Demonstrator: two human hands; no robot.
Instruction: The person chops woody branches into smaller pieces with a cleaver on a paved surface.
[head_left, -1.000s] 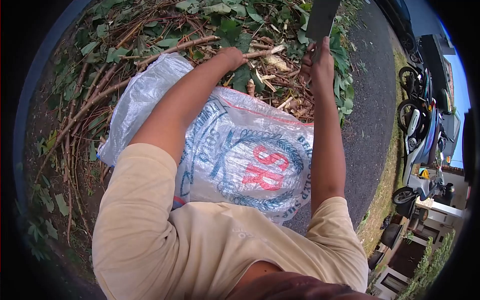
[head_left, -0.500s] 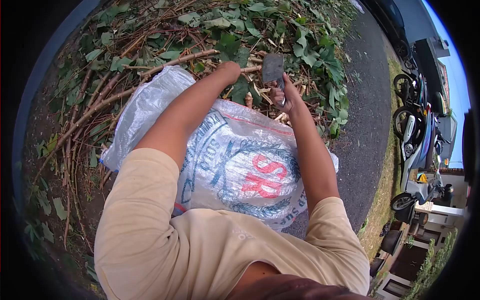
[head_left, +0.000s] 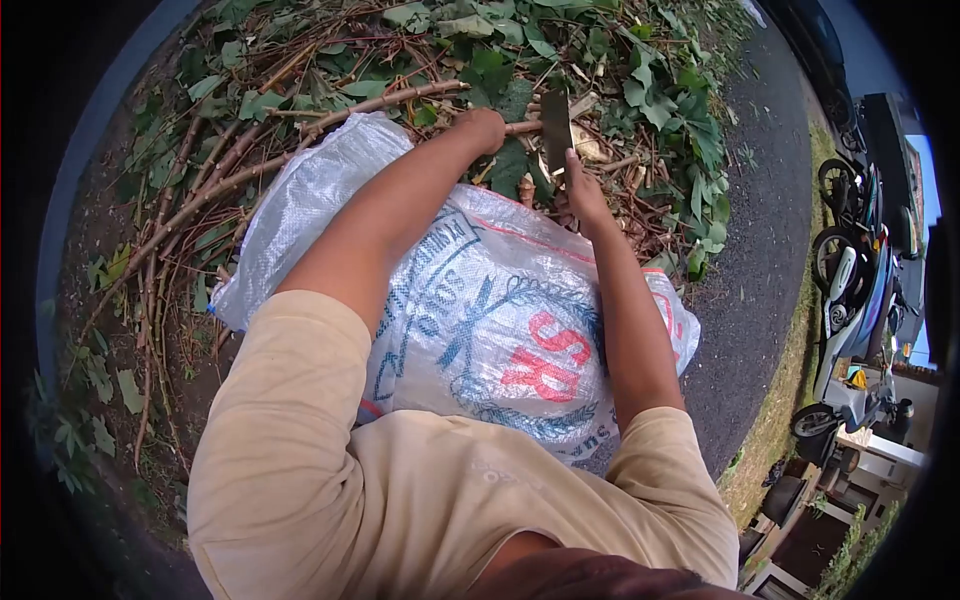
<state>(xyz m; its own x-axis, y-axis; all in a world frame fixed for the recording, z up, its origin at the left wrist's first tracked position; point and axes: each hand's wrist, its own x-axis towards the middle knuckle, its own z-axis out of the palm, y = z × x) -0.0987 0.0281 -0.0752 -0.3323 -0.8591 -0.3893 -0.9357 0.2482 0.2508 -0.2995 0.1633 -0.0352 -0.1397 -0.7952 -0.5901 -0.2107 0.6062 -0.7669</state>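
My left hand point(head_left: 484, 128) is closed around a cut branch point(head_left: 524, 127), whose short brown end sticks out to the right. At that end stands the dark, broad blade of a cleaver point(head_left: 556, 128), seen at a slant. My right hand point(head_left: 584, 196) is wrapped around the cleaver's handle, the thumb lying up toward the blade. Beneath both forearms a white woven sack point(head_left: 440, 300) with red and blue print lies across my lap. Pale chopped pieces of stem point(head_left: 590, 148) and green leaves lie around the blade.
Long cut branches point(head_left: 215, 190) lie in a heap on the left, with leaves point(head_left: 690, 150) strewn beyond the hands. A strip of asphalt point(head_left: 765, 200) runs along the right, then grass, parked motorbikes point(head_left: 840, 270) and a building.
The cleaver has turned from showing its broad face to a narrower, slanted view at the branch's end. My left hand keeps its hold on the branch. The whole view has shifted slightly.
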